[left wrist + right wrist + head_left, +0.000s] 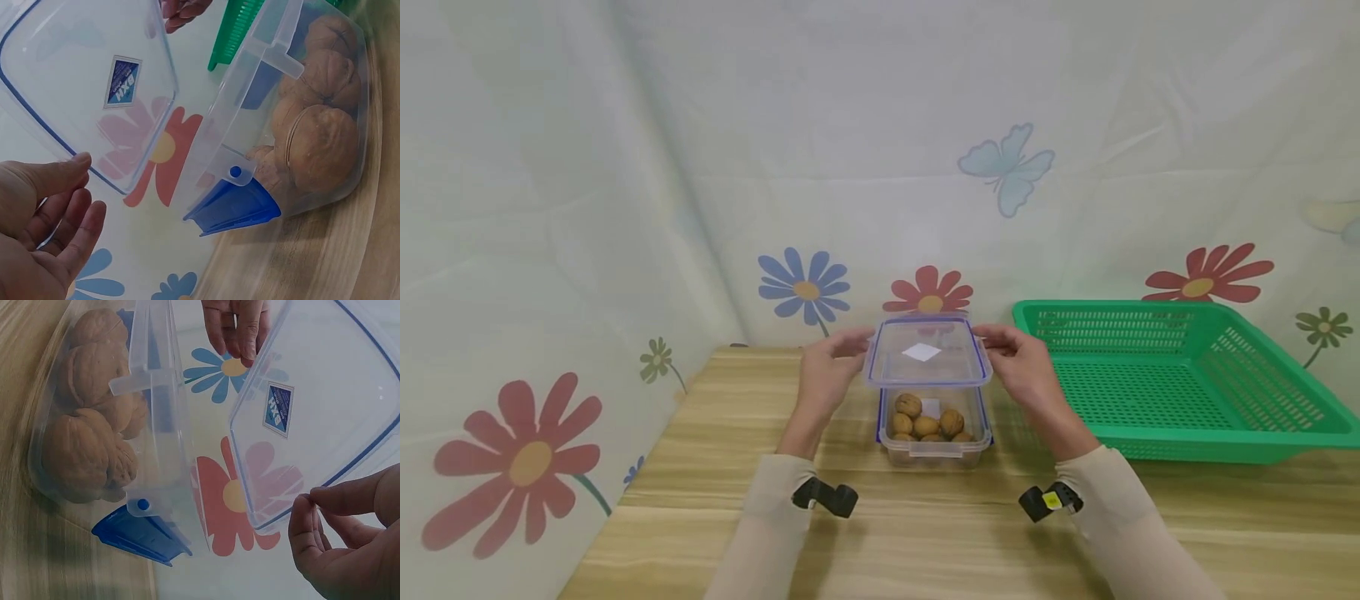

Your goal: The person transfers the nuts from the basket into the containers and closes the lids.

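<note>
A clear plastic lid (895, 360) with a blue seal and a small label hangs above a clear box (936, 457). My left hand (829, 367) pinches the lid's left edge, thumb against fingers in the left wrist view. On the opposite edge my right hand (1018, 367) pinches it likewise, as the right wrist view shows. Several walnuts (927, 426) lie inside the box, which stands upright on the table. Blue side clips (240, 206) hang unlatched from the box's sides. A gap separates lid and box.
To the right stands a green perforated basket (1150, 392), close to my right forearm. The wooden table (700, 500) ends at a white curtain (850, 150) printed with flowers and a butterfly. Black wrist cameras (835, 498) sit on both sleeves.
</note>
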A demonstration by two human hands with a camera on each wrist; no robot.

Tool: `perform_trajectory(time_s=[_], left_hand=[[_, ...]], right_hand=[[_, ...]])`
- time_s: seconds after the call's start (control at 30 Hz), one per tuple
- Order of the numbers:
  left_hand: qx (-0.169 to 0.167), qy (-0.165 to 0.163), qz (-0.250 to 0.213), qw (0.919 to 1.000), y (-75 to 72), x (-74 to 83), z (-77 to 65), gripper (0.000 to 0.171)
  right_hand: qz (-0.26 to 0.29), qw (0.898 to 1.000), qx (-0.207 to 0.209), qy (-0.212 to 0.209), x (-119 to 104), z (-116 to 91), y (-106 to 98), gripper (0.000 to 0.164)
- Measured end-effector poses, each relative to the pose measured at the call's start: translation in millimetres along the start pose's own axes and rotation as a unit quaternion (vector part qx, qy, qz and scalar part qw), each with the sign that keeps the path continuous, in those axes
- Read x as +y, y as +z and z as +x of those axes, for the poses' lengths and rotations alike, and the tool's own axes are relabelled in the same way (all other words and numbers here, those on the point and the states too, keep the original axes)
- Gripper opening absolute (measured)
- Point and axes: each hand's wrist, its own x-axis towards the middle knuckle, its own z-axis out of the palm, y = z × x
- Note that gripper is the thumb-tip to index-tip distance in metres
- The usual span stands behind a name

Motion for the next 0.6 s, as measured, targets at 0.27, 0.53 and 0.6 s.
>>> perform_trajectory(time_s=[0.27,0.53,0.6], left_hand=[[-0.008,0.002,-0.017,0.9998,-1.6,1.2,-1.9,0.029],[-0.008,-0.008,-0.035,0.9993,-3.7,4.8,-2.5,0.032],[-0.007,-0.011,-0.039,0.9992,-3.4,5.5,-2.1,0.032]], right_hand=[[0.015,1.000,-0.002,0.009,1.0,0.8,-1.7,0.032],[0.026,1.000,-0.001,0.007,-0.2,2.6,-3.2,0.034],[0.024,1.000,0.004,0.006,-1.0,2.7,-3.8,0.036]])
